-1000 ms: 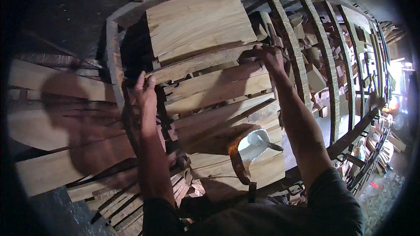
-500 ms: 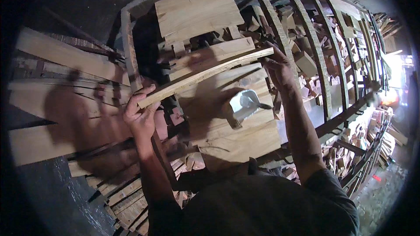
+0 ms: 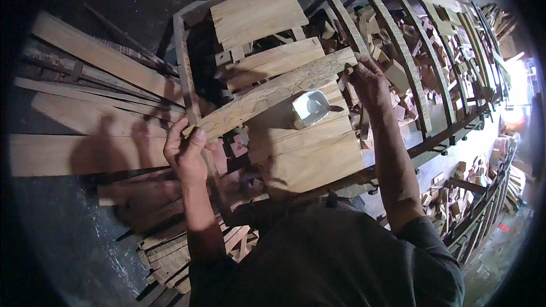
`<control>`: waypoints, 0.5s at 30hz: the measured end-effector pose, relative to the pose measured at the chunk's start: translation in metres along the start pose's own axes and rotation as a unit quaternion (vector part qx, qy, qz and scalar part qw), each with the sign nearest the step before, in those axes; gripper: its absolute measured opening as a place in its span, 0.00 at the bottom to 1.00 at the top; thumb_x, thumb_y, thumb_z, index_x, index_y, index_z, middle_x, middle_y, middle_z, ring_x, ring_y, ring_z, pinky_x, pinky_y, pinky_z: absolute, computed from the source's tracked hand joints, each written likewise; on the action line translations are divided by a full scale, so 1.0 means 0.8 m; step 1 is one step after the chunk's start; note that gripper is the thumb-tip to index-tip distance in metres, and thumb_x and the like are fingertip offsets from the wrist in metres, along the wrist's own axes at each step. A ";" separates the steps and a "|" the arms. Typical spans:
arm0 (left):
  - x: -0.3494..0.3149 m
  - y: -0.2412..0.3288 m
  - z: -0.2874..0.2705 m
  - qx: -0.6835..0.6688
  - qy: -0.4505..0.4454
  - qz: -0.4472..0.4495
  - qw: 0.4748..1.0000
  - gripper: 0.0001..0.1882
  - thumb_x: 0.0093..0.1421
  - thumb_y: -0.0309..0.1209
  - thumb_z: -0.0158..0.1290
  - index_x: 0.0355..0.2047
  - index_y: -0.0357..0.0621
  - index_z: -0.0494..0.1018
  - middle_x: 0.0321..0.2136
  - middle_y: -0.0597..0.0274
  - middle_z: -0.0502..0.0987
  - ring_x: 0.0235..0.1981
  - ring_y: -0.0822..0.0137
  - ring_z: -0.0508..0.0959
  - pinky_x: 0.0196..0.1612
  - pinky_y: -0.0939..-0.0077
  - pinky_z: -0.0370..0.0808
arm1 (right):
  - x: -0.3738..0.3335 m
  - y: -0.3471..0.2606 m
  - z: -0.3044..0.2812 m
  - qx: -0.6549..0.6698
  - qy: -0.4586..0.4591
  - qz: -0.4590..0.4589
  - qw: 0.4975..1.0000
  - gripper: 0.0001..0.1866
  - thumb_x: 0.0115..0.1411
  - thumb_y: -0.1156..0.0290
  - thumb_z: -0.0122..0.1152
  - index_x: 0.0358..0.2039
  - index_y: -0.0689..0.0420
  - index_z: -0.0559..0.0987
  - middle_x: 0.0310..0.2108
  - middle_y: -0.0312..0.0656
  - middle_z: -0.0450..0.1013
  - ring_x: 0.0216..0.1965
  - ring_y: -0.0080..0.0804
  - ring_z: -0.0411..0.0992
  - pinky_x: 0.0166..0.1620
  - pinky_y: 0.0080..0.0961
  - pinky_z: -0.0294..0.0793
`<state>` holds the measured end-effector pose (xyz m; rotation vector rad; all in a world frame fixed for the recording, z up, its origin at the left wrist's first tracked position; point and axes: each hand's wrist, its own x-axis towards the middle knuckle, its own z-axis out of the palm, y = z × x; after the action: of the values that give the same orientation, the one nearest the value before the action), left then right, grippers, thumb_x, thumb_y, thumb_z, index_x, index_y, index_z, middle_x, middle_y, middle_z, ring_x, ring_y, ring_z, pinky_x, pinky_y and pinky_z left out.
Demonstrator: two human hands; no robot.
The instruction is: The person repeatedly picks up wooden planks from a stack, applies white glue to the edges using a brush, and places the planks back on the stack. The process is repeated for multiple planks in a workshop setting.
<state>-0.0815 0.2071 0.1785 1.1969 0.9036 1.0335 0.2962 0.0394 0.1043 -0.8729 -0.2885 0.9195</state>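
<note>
A long, rough-faced wooden board (image 3: 278,92) is held up between my two hands, slanting from lower left to upper right. My left hand (image 3: 187,150) grips its near left end, thumb on the upper face. At the far right end, my right hand (image 3: 368,82) has its fingers closed on the board's edge. Below the board, a white-lined container (image 3: 311,108) with a brush or stick handle leaning out of it stands on a wide wooden panel (image 3: 318,162). The board covers part of that panel.
Another panel (image 3: 259,14) and a shorter plank (image 3: 278,61) rest farther back on the metal frame (image 3: 185,74). Slats (image 3: 392,40) cross the frame over many wood offcuts (image 3: 401,77). Long planks (image 3: 102,59) stick out at the left. More scrap wood (image 3: 458,199) lies at the right.
The board has been tilted so its broad face now shows instead of its narrow edge. Both hands still hold its ends. The view has shifted slightly.
</note>
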 end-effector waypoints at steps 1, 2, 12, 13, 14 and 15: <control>-0.007 0.009 0.004 -0.025 0.010 -0.037 0.999 0.22 0.55 0.27 0.60 0.48 0.29 0.69 0.34 0.52 0.78 0.28 0.61 0.80 0.31 0.71 0.78 | -0.009 0.000 -0.008 -0.005 0.019 0.000 1.000 0.11 0.64 0.72 0.56 0.46 0.61 0.74 0.37 0.41 0.75 0.35 0.30 0.72 0.38 0.24 0.70; -0.012 0.009 0.007 -0.009 0.051 -0.056 0.997 0.21 0.55 0.30 0.59 0.47 0.30 0.70 0.33 0.53 0.78 0.22 0.61 0.79 0.23 0.70 0.75 | -0.015 0.001 -0.018 -0.010 0.038 0.000 0.999 0.09 0.64 0.73 0.56 0.44 0.61 0.75 0.36 0.41 0.75 0.34 0.29 0.71 0.38 0.24 0.70; -0.063 0.015 0.018 0.028 -0.001 -0.201 0.979 0.26 0.64 0.53 0.48 0.33 0.39 0.72 0.20 0.56 0.74 0.13 0.64 0.69 0.14 0.71 0.59 | -0.120 0.017 -0.063 -0.038 0.213 0.095 0.972 0.06 0.58 0.71 0.53 0.32 0.60 0.76 0.20 0.35 0.68 0.16 0.21 0.59 0.18 0.20 0.54; -0.067 0.014 0.019 0.025 -0.006 -0.208 0.978 0.27 0.64 0.56 0.47 0.32 0.40 0.71 0.18 0.57 0.73 0.12 0.64 0.68 0.13 0.72 0.58 | -0.129 0.020 -0.063 -0.045 0.230 0.107 0.966 0.06 0.57 0.72 0.53 0.31 0.60 0.76 0.20 0.34 0.67 0.16 0.20 0.59 0.18 0.20 0.53; -0.071 0.015 0.021 0.038 -0.002 -0.215 0.976 0.28 0.63 0.57 0.47 0.32 0.40 0.71 0.17 0.57 0.73 0.12 0.64 0.68 0.13 0.72 0.57 | -0.137 0.024 -0.065 -0.051 0.246 0.119 0.961 0.05 0.57 0.72 0.53 0.31 0.60 0.76 0.19 0.33 0.66 0.15 0.20 0.58 0.18 0.20 0.52; -0.074 0.015 0.022 0.050 0.002 -0.221 0.974 0.29 0.63 0.59 0.46 0.31 0.40 0.71 0.16 0.58 0.72 0.11 0.65 0.68 0.13 0.72 0.57 | -0.145 0.028 -0.068 -0.057 0.262 0.132 0.954 0.05 0.57 0.73 0.53 0.30 0.59 0.76 0.18 0.33 0.65 0.15 0.20 0.57 0.18 0.19 0.51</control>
<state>-0.0839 0.1461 0.1937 1.0113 1.1726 0.6381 0.2441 -0.0746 0.0684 -1.2471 0.2429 0.8841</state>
